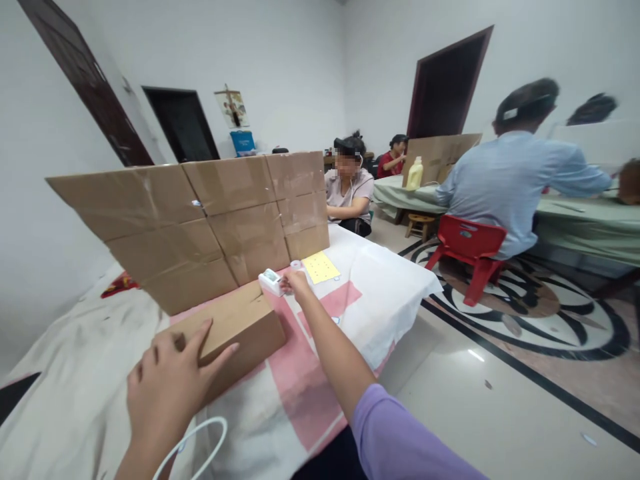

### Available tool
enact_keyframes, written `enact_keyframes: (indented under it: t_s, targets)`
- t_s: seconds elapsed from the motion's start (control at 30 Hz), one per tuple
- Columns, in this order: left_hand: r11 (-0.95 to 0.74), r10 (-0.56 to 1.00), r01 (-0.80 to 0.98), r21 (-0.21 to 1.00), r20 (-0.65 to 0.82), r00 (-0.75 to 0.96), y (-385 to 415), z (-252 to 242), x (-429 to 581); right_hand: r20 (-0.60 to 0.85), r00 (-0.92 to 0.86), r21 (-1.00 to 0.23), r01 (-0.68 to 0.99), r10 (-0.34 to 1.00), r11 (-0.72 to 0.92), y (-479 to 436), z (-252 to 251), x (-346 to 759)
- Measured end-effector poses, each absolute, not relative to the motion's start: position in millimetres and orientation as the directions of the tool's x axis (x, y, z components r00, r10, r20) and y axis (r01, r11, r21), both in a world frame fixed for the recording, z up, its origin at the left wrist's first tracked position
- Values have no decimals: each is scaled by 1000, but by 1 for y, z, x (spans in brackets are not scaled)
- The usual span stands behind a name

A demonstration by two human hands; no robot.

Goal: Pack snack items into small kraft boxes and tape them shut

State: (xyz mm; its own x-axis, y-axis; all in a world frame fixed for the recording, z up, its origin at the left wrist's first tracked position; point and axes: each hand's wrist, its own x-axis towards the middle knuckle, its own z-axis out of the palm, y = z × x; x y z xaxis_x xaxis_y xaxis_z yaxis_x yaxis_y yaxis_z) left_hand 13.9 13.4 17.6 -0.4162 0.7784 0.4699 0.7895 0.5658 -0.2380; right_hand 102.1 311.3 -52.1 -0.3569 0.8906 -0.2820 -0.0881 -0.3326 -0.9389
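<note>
My left hand (173,380) rests on the near end of a long brown cardboard box (235,317), fingers spread over its top and thumb along the upper edge. My right hand (297,283) reaches across the table, fingers bent together at the right end of a small white box (271,281) with a greenish patch on top. Whether the fingertips grip that box or something small beside it is too small to tell. A yellow sheet with dark dots (321,267) lies just beyond, near a small pale round object (296,265).
A tall cardboard screen (240,220) stands along the table's far side. A pink and white cloth (300,373) covers the table. A white cable (220,440) loops by my left wrist. A person (349,187) sits behind the screen; another (515,180) sits on a red chair (470,240).
</note>
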Motion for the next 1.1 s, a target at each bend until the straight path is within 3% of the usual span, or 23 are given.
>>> enact_keyframes:
  t_s: [0.33, 0.63, 0.97, 1.1]
  targets:
    - [576, 761, 787, -221, 495, -419, 12, 16, 14, -346, -330, -917, -78, 878, -391, 308, -50, 105]
    - [577, 743, 789, -213, 540, -397, 12, 11, 13, -299, -276, -940, -82, 914, -332, 307, -52, 112]
    - [565, 749, 803, -188, 525, -404, 13, 14, 14, -56, -239, -988, -126, 969, -89, 306, -51, 102]
    - [562, 748, 808, -178, 526, -404, 12, 12, 13, -23, -252, -991, -125, 967, -56, 309, -54, 102]
